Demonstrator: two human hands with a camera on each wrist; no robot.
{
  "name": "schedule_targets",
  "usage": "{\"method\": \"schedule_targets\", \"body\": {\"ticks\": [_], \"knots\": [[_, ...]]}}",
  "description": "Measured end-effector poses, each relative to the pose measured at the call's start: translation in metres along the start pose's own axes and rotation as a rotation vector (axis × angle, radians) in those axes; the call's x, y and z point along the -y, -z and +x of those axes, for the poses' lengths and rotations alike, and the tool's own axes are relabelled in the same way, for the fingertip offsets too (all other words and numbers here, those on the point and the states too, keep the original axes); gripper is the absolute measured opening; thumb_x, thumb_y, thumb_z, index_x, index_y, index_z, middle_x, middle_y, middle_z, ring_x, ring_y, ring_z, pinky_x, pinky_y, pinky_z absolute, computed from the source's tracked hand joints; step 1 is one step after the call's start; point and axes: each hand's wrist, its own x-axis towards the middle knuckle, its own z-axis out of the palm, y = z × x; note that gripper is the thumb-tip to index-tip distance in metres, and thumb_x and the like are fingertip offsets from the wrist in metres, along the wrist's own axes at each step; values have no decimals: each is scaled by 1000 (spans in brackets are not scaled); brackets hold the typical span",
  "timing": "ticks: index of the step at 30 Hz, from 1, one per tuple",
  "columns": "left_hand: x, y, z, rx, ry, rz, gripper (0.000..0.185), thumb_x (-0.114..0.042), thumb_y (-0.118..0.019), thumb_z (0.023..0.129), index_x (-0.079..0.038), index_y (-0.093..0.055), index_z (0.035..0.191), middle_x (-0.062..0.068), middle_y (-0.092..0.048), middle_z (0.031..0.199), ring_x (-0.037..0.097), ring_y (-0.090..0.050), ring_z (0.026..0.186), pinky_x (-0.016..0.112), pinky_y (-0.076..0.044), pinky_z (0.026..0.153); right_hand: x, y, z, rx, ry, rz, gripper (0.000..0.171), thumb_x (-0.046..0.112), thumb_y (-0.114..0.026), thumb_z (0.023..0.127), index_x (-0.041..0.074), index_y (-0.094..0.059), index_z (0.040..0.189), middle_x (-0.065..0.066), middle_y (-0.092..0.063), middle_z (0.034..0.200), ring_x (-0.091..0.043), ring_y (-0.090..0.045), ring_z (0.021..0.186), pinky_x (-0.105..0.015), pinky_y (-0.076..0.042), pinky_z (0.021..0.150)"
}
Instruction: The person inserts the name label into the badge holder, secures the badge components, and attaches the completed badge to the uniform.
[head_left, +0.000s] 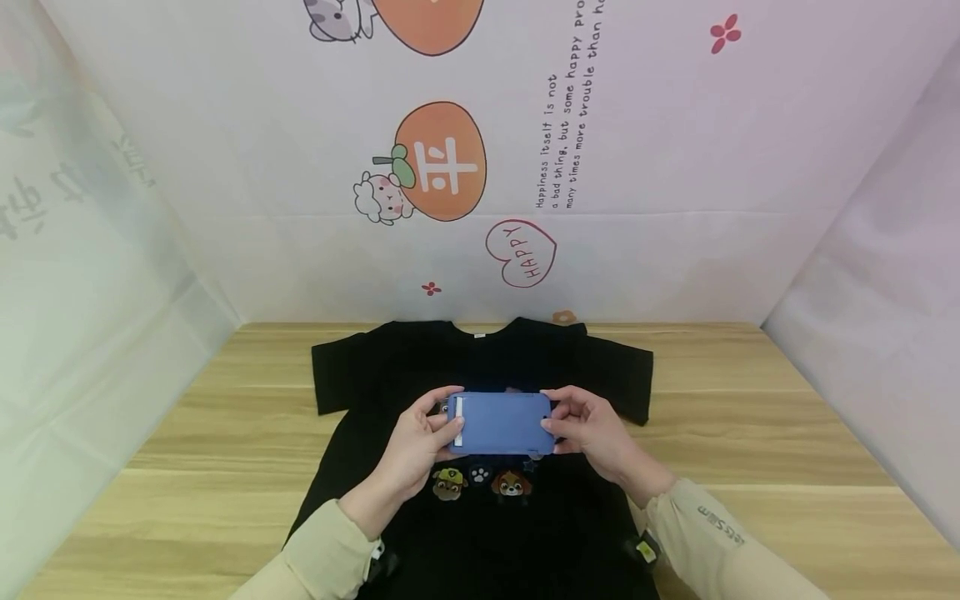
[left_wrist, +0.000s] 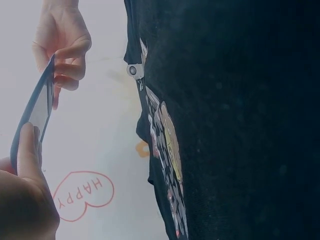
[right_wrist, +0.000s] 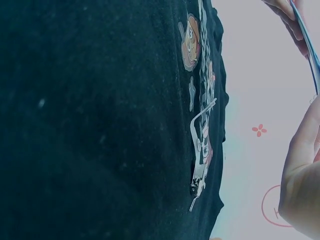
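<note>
Above the chest of a black T-shirt [head_left: 390,375], both hands hold a flat blue rectangular object [head_left: 502,423], roughly phone-sized, with a white strip near its left end. My left hand [head_left: 420,437] pinches the left end, thumb on the near face and fingers behind. The other end is pinched by my right hand [head_left: 592,425], its thumb near the edge. From the left wrist view, the object [left_wrist: 37,107] looks thin and tilted, with a pale grey area on its other side. Cartoon dog faces [head_left: 512,485] show on the shirt below it; the object hides part of the print.
The shirt lies spread on a wood-grain table [head_left: 720,400], its collar toward the back. A white printed cloth [head_left: 637,250] hangs behind the table, with pale cloth walls [head_left: 97,250] at either side. Dark straps with small devices [head_left: 645,550] sit at the wrists.
</note>
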Motion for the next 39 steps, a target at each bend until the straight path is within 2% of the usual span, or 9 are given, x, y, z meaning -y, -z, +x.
{"method": "schedule_targets", "body": {"ticks": [19,39], "knots": [[1,-1,1,47,12,-22,43,0,-47,97,-5,-37,139,30,-53,130,32,-62,107,41,-53,84,-1,-3,0,6,-20,3,46,0,-62,88,-13,-44,129,3,-55,80,-7,-57,68,-22,-55,61],[-1,-2,2,45,8,-4,43,4,-48,95,-2,-39,137,32,-56,123,36,-62,106,42,-54,81,-3,-3,0,-34,-82,-42,53,3,-63,89,-5,-41,137,4,-56,81,-5,-58,69,-22,-56,63]]}}
